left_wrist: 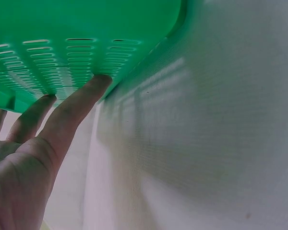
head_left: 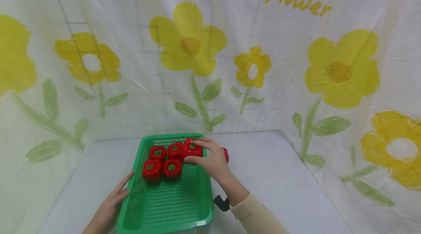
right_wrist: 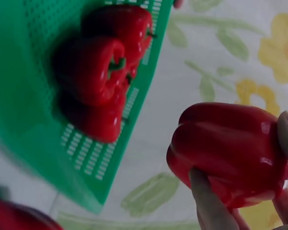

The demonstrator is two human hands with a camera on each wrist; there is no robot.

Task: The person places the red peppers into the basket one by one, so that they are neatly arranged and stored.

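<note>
My right hand (head_left: 212,159) holds a red bell pepper (right_wrist: 225,151) between thumb and fingers, its green stem facing up in the head view. It hangs over the back right part of a green plastic basket (head_left: 210,210). Several more red peppers (head_left: 152,170) with green stems sit grouped in the basket's far left part. Along the basket's left side lies my left hand (head_left: 110,204); in the left wrist view its straight fingers (left_wrist: 81,100) reach up against the slotted green wall. Another red pepper (head_left: 226,154) is just right of the basket, partly hidden behind my right hand.
The basket stands on a white table (head_left: 263,175). Behind and beside it hangs a white curtain (head_left: 279,91) painted with yellow flowers and green leaves. A small black object (head_left: 221,203) is by my right wrist, close to the basket's right rim.
</note>
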